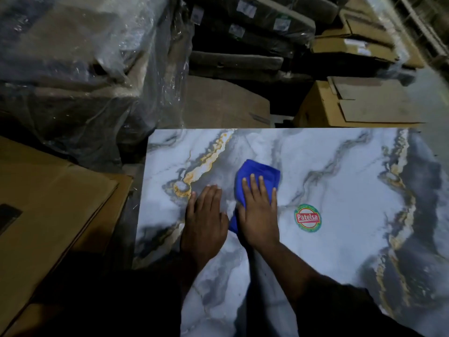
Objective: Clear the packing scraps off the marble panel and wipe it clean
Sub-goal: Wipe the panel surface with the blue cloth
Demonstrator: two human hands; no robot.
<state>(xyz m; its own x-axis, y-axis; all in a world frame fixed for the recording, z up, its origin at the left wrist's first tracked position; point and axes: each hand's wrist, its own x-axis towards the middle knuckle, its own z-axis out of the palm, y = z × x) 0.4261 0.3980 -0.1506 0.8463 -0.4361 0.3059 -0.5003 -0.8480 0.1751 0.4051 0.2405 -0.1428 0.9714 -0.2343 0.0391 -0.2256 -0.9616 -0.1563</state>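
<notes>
A white marble panel (pixel 340 181) with grey and gold veins lies flat in front of me and fills the lower right of the view. A blue cloth (pixel 257 173) is bunched on it near the middle. My right hand (pixel 260 215) presses flat on the cloth, fingers spread over it. My left hand (pixel 204 222) rests palm down on the bare marble just left of the cloth, holding nothing. A round red and green brand sticker (pixel 307 218) is stuck to the panel right of my right hand. No loose scraps show on the panel.
A large cardboard box (pixel 48 203) lies to the left of the panel. Plastic-wrapped goods (pixel 85 69) are piled behind it at the far left. Dark wrapped bundles (pixel 243 32) and flattened cartons (pixel 359 103) are stacked beyond the panel's far edge.
</notes>
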